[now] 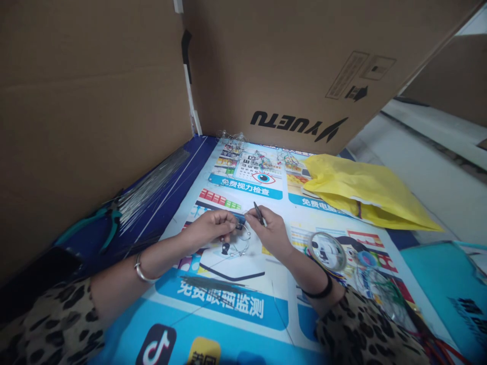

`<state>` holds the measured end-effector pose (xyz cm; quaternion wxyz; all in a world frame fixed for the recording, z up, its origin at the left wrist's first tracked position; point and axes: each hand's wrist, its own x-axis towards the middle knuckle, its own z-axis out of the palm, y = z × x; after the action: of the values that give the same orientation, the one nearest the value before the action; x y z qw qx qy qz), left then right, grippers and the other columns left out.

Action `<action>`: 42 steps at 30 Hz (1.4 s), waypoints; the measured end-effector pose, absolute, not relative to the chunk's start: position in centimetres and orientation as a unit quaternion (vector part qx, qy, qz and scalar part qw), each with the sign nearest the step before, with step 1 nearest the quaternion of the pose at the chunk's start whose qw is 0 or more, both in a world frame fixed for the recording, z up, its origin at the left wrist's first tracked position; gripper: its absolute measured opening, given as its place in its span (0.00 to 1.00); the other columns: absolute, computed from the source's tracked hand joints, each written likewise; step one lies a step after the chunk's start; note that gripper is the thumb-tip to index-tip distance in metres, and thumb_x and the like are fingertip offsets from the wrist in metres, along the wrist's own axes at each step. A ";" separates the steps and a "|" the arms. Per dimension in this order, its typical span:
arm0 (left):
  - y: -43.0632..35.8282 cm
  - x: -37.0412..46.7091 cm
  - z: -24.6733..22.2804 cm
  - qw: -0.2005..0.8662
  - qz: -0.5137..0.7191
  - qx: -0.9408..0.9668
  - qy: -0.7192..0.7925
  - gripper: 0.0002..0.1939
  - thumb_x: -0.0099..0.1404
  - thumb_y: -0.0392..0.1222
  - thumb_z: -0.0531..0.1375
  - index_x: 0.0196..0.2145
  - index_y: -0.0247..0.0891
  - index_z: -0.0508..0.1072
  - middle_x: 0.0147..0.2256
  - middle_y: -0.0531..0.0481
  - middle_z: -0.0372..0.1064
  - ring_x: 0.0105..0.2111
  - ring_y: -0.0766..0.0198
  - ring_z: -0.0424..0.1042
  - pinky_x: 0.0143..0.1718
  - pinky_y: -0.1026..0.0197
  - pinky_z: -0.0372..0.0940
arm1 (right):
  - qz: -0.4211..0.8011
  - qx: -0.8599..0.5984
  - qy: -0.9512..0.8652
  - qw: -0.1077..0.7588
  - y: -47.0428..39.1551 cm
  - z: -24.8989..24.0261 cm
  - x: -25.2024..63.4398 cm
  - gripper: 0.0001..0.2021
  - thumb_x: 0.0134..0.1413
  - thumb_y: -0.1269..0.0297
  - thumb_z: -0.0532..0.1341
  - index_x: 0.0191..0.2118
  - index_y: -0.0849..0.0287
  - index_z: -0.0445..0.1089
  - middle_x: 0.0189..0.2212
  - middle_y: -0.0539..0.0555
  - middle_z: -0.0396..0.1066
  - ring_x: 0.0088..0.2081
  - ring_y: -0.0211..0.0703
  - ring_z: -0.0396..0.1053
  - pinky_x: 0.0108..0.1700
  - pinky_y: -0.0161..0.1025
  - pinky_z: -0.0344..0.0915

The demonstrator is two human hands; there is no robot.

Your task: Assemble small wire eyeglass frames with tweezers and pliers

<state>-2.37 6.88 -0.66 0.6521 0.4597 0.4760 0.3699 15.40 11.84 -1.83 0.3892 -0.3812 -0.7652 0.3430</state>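
Note:
My left hand [213,228] pinches a thin wire loop with small beads [247,246] between thumb and fingertips. Opposite it, my right hand [272,230] pinches the loop's upper right side. A short, dark, pointed tool [259,213] also sticks up from the right hand's fingers; its exact kind is not clear. The loop hangs over a printed poster [243,268], and its finest parts are too small to make out. Just below the hands, a small bunch of dark wires [216,284] lies on the poster.
Cardboard walls [266,66] stand behind and at the left. Teal-handled pliers [110,228] and a bundle of straight wires [152,190] lie left. Tangled wire pieces [262,159] sit at the back. Rightward are a yellow bag [365,192], a tape roll [327,251] and a teal packet [445,289].

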 end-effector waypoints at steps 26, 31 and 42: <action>6.6 -2.2 0.0 0.613 0.369 0.483 0.506 0.09 0.57 0.44 0.57 0.28 0.34 0.65 0.18 0.56 0.63 0.18 0.73 0.58 0.21 0.69 0.49 | 0.265 -0.464 -0.774 0.340 12.8 -2.5 16.2 0.11 0.54 0.55 0.54 0.31 0.56 0.65 0.26 0.49 0.68 0.30 0.40 0.66 0.35 0.36 0.60; 6.7 -2.3 -0.3 0.614 0.372 0.481 0.504 0.10 0.58 0.45 0.56 0.29 0.35 0.65 0.17 0.56 0.61 0.16 0.74 0.55 0.19 0.69 0.47 | 0.182 -0.438 -0.794 0.379 13.2 -2.9 17.6 0.09 0.55 0.59 0.53 0.30 0.57 0.65 0.27 0.51 0.65 0.30 0.39 0.63 0.34 0.36 0.60; 6.9 -2.4 -0.4 0.596 0.370 0.505 0.502 0.07 0.59 0.42 0.55 0.29 0.35 0.65 0.17 0.57 0.60 0.18 0.73 0.57 0.21 0.69 0.51 | -0.044 -0.392 -0.903 0.172 12.4 -1.4 18.4 0.05 0.47 0.70 0.59 0.32 0.58 0.70 0.31 0.55 0.64 0.37 0.44 0.59 0.39 0.40 0.53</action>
<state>-2.42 6.88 -0.40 0.5963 0.5049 0.5023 0.3703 18.43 12.37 -1.41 0.1722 -0.3917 -0.9027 -0.0441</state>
